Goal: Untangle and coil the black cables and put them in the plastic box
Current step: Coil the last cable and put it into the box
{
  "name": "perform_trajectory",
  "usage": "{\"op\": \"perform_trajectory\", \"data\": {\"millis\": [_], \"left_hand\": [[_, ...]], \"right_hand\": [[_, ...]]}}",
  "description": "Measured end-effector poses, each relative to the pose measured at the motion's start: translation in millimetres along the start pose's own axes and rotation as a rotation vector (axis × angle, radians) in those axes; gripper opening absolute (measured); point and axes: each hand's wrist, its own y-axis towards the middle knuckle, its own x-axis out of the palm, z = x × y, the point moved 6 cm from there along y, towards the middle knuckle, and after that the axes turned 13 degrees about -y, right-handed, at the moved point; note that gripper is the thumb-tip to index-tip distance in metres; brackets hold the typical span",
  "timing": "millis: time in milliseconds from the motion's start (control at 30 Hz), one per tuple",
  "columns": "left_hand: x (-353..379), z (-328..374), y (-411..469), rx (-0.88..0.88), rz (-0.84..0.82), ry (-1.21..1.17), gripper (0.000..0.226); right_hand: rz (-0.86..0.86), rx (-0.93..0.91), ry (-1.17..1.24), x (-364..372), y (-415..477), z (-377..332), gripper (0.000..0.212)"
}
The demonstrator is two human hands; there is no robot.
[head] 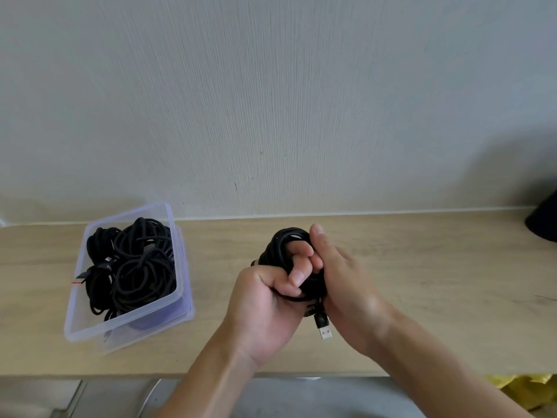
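Black cable coil point(285, 240), mostly hidden, gripped by left hand point(265, 301) and right hand point(346, 282).

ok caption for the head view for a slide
Left hand and right hand grip a coiled black cable; more cables in the plastic box.

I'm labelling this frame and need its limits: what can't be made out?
Head view:
Much of the cable coil: covered by the left hand and right hand.
Number of cables in the plastic box: tangled together.
The dark object, right edge: cut off.
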Motion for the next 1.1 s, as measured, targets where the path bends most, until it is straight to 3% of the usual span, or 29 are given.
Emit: {"op": "perform_trajectory", "data": {"millis": [167,300,367,500,1100], "left_hand": [[-2,-14,1,0.092,0.106,-0.144,0.043],[-8,-20,1,0.128,0.174,-0.256,0.021],[-13,-22,1,0.112,0.215,-0.235,0.035],[-20,-20,4,0.147,0.288,-0.132,0.018],[-46,8,-8,0.342,0.582,-0.053,0.035]], "right_hand": [[0.149,0.115,0.116,-2,6,10,0.054],[0.175,0.161,0.033,-4,5,12,0.046],[0.169,0.135,-0.018,-5,4,10,0.047],[0.181,0.066,-0.134,-3,6,7,0.048],[0.043,-0.064,-0.341,27,18,5,0.045]]}}
